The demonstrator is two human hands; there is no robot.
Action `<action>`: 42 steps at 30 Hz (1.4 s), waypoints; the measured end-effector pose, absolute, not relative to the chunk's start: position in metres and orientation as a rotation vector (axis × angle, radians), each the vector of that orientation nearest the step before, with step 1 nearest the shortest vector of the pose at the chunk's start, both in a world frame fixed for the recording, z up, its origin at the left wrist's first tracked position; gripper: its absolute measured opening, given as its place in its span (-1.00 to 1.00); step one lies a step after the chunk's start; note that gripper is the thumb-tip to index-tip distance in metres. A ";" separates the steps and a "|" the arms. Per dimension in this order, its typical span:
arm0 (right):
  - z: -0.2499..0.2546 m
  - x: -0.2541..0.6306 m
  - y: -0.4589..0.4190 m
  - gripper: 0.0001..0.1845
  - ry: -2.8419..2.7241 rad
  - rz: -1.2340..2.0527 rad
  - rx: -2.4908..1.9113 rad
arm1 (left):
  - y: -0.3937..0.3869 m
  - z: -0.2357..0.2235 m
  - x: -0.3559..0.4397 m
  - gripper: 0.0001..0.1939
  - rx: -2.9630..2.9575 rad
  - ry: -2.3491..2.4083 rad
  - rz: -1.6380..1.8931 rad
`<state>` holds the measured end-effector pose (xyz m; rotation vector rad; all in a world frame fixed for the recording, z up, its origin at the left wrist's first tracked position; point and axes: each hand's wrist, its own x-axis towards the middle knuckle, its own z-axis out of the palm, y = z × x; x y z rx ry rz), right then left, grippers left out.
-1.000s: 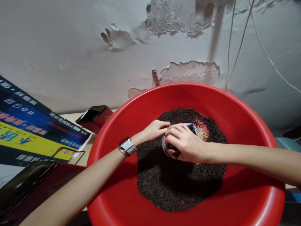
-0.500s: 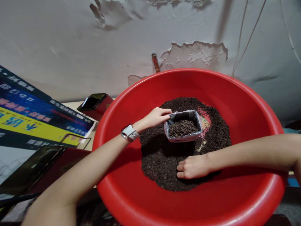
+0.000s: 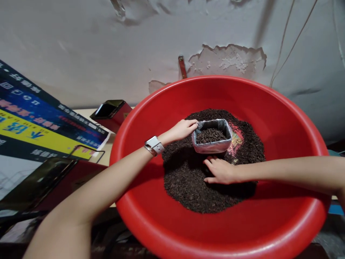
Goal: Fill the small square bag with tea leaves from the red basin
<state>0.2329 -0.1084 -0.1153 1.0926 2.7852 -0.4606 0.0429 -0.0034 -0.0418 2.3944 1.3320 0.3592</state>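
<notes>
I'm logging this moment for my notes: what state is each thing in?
Small foil pouch: upright, mouth open, partly filled with dark loose leaves.
Big red plastic basin: holds a heap of dark leaves.
Left hand: pinching the pouch's rim.
Right hand: flat on the heap, below the pouch.

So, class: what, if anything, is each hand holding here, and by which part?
The left hand pinches the open foil bag by its left rim. The right hand holds nothing; it lies flat on the dark loose tea below the bag.
</notes>
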 end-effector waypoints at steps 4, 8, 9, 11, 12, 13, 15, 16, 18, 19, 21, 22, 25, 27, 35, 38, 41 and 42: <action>-0.124 0.233 -0.102 -0.21 2.579 -0.682 1.258 | -0.004 -0.040 0.044 -0.62 2.397 1.317 0.353; -0.127 0.228 -0.098 -0.28 2.411 -0.942 1.500 | -0.004 -0.040 0.045 -0.63 2.394 1.310 0.363; -0.128 0.226 -0.097 -0.31 2.366 -1.008 1.563 | -0.005 -0.040 0.046 -0.63 2.394 1.316 0.363; -0.128 0.219 -0.096 -0.31 2.286 -1.097 1.659 | -0.005 -0.039 0.046 -0.63 2.400 1.317 0.365; -0.128 0.215 -0.096 -0.28 2.249 -1.118 1.700 | -0.005 -0.039 0.046 -0.64 2.405 1.310 0.366; -0.127 0.212 -0.096 -0.23 2.212 -1.135 1.738 | -0.005 -0.039 0.046 -0.64 2.409 1.301 0.371; -0.126 0.204 -0.098 -0.15 2.130 -1.182 1.812 | -0.005 -0.039 0.046 -0.65 2.416 1.287 0.381; -0.125 0.201 -0.099 -0.12 2.087 -1.213 1.848 | -0.005 -0.039 0.046 -0.65 2.418 1.285 0.387; -0.124 0.196 -0.101 -0.08 2.016 -1.270 1.912 | -0.004 -0.040 0.046 -0.66 2.423 1.283 0.399; -0.124 0.194 -0.101 -0.07 1.985 -1.291 1.938 | -0.004 -0.040 0.046 -0.66 2.426 1.280 0.403; -0.123 0.193 -0.102 -0.08 1.947 -1.330 1.964 | -0.003 -0.041 0.046 -0.66 2.433 1.276 0.407; -0.123 0.193 -0.102 -0.11 1.943 -1.347 1.967 | -0.003 -0.041 0.046 -0.66 2.436 1.276 0.407; -0.122 0.198 -0.102 -0.22 1.974 -1.381 1.944 | -0.004 -0.040 0.047 -0.66 2.446 1.300 0.392; -0.120 0.206 -0.103 -0.35 1.964 -1.393 1.918 | -0.005 -0.038 0.047 -0.66 2.461 1.309 0.373; -0.093 0.274 -0.089 -0.67 1.880 -1.219 2.013 | -0.007 -0.033 0.049 -0.68 2.479 1.345 0.308; -0.090 0.301 -0.079 -0.65 1.729 -1.263 2.104 | -0.006 -0.034 0.049 -0.68 2.493 1.335 0.304; -0.101 0.307 -0.075 -0.65 1.607 -1.434 2.100 | -0.005 -0.033 0.049 -0.68 2.501 1.349 0.290; -0.106 0.304 -0.076 -0.64 1.591 -1.510 2.076 | -0.005 -0.033 0.049 -0.69 2.503 1.353 0.284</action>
